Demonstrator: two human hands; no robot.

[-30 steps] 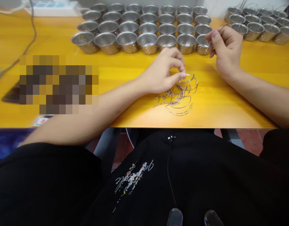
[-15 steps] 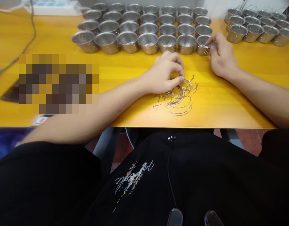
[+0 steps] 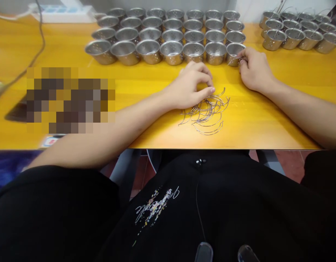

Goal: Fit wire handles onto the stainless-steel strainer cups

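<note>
My right hand pinches a thin curved wire handle between thumb and forefinger. That wire lies across the front of the nearest right-hand perforated metal cup, with the fingertips close to its rim; whether the wire touches the cup I cannot tell. Over a loose pile of curved wire handles rests my left hand, its fingers loosely bent and the thumb apart from the forefinger. No wire shows clearly in its grasp, and its palm hides part of the pile.
Several rows of perforated metal cups stand along the back of the yellow table. To the right is another group of cups with wire handles on them. A white power strip and a dark cable lie at the back left.
My right hand has moved slightly left and down, and the wire in its fingers now shows in front of the cup. My left hand has stayed over the pile.
</note>
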